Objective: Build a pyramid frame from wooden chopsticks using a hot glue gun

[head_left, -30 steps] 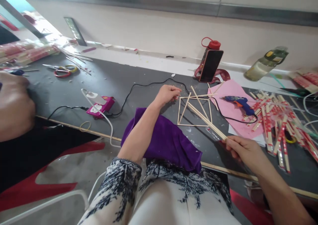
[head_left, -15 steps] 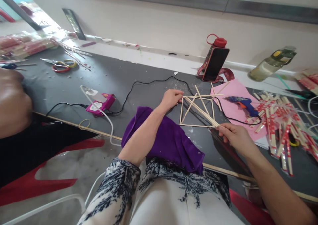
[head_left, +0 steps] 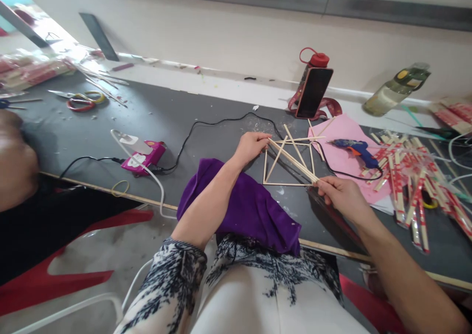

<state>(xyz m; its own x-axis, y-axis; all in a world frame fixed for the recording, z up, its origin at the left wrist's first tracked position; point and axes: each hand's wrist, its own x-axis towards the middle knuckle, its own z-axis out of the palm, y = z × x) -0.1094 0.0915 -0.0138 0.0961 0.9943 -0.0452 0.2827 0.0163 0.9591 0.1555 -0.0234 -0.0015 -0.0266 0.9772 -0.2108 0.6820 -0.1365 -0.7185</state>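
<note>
A few thin wooden chopsticks (head_left: 293, 160) run slantwise between my two hands, above a frame (head_left: 287, 183) made of joined sticks on the dark table. My left hand (head_left: 253, 145) pinches their upper left end between thumb and fingers. At the lower right end, my right hand (head_left: 337, 192) is closed round the same chopsticks. Some sticks of the frame stand up at a slant behind them. Just right of the frame, a blue glue gun (head_left: 356, 152) lies on pink paper (head_left: 344, 127).
Wrapped chopsticks (head_left: 415, 191) are heaped at the right. A phone (head_left: 314, 93) leans on a red-capped bottle, near a green-lidded bottle (head_left: 398, 88). A purple cloth (head_left: 243, 211), a magenta power adapter (head_left: 143, 157), cords and scissors (head_left: 81, 100) lie leftward. Another person's arm (head_left: 16, 162) rests far left.
The view has shifted slightly. My left fingers now sit higher at the end of the chopsticks, which are lifted a little. Both hands keep their hold.
</note>
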